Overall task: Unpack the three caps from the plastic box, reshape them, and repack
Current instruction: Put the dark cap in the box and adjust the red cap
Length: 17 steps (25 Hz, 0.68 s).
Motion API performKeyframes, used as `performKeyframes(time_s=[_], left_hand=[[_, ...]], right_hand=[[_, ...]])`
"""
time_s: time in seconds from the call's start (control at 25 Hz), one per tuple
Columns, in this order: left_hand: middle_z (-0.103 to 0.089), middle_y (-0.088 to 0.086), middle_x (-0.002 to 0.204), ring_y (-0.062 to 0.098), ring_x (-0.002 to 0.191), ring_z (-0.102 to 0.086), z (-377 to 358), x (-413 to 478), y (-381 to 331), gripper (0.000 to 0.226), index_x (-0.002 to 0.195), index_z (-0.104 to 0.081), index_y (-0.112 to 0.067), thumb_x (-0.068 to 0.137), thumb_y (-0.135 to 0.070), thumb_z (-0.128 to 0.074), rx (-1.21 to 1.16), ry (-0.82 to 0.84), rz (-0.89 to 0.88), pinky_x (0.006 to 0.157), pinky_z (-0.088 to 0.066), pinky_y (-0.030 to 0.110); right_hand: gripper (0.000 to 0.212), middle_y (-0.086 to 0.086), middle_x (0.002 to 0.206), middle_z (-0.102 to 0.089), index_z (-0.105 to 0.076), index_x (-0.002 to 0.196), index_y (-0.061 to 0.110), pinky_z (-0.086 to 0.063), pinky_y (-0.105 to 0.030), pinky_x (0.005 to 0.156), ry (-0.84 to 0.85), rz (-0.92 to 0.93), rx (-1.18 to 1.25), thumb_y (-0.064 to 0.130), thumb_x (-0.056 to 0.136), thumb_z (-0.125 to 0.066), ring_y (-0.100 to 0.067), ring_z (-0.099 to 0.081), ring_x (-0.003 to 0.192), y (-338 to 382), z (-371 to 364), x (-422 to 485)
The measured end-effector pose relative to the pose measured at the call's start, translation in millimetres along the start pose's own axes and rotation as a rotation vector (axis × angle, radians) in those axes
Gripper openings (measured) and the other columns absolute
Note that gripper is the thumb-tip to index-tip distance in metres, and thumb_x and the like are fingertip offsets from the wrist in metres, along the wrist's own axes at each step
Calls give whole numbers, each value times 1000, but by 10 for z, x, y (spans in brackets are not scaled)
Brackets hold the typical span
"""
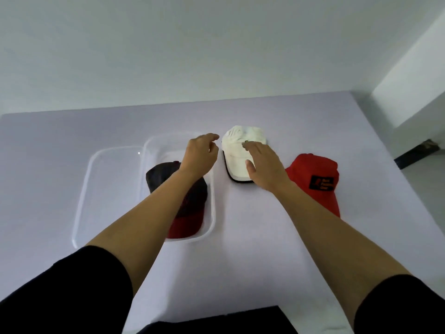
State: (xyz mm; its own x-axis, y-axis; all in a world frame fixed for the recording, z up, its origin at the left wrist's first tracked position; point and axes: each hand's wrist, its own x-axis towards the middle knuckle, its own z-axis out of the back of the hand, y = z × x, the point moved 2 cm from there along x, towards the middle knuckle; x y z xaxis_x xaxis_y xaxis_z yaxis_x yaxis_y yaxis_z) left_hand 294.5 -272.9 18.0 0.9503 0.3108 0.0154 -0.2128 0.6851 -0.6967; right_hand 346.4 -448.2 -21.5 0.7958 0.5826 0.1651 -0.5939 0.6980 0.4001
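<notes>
Both hands reach over the white cap (237, 153) on the table (265, 237): right hand (261, 162) flat, fingers spread, on it; left hand (201, 154) loosely curled, empty, just beside. Black-and-red cap (190, 213) lies in the plastic box (212, 213); red cap (315, 179) rests right.

Surface: pale lilac table (277, 237), matte, far edge against a plain white wall.

Directly on the table, left to right: a clear plastic lid (108, 189) lying flat; touching its right edge, the clear plastic box (212, 189), open; a white cap (237, 153) with a dark-edged brim, crown rumpled, just right of the box; a red cap (313, 174) with a black patch on its front, near the white cap but apart from it. Both loose caps lie with brims toward the near edge. A dark object (216, 321) overlaps the table's near edge; cannot tell what it is.
</notes>
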Motion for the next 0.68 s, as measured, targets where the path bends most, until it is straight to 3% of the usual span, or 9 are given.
performKeyframes(time_s=[0.12, 0.28, 0.4, 0.48, 0.6, 0.68], left_hand=[[-66, 12, 118, 27, 105, -61, -550, -2, -399, 39, 125, -60, -9, 91, -6, -42, -71, 107, 24, 91, -43, 25], [-60, 9, 129, 24, 120, -54, -1313, -17, -806, 41, 130, -55, -9, 91, -8, -44, -139, 270, 116, 100, -38, 23], [-57, 8, 129, 24, 122, -51, -1758, -47, -833, 41, 132, -51, -8, 92, -15, -47, -164, 357, 260, 97, -39, 26], [-53, 7, 124, 28, 119, -50, -2009, -80, -807, 44, 133, -46, -12, 92, -28, -52, -277, 423, 423, 88, -47, 37], [-41, 5, 138, 26, 121, -45, -2219, -151, -800, 77, 150, -15, -25, 89, -48, -57, -594, 520, 715, 89, -48, 49], [-42, 1, 136, 22, 119, -43, -2291, -128, -781, 80, 149, -13, -37, 85, -54, -58, -638, 571, 740, 92, -46, 52]], right_hand=[[48, -18, 132, -54, -51, 130, 3, -38, -43, 103, -27, -85, -62, 3, 81, -56, -34, -50, 121, -550, 263, -297], [58, -15, 145, -39, -39, 139, 6, -29, -41, 112, -1, -321, -69, 11, 84, -56, -31, -36, 134, -1389, 531, -798], [81, -12, 154, -19, -22, 147, 12, -22, -43, 116, 73, -544, 97, 28, 82, -67, -29, -20, 142, -1867, 551, -1134], [102, -10, 157, -7, -9, 149, 15, -20, -44, 116, 132, -787, 341, 38, 75, -75, -27, -12, 145, -2118, 490, -1303], [114, -9, 155, -13, -6, 150, 14, -35, -43, 109, 136, -1012, 645, 43, 68, -79, -27, -31, 138, -2307, 376, -1448], [108, -7, 151, -20, -12, 150, 13, -42, -39, 103, 139, -1023, 714, 42, 69, -79, -24, -42, 129, -2324, 333, -1469]])
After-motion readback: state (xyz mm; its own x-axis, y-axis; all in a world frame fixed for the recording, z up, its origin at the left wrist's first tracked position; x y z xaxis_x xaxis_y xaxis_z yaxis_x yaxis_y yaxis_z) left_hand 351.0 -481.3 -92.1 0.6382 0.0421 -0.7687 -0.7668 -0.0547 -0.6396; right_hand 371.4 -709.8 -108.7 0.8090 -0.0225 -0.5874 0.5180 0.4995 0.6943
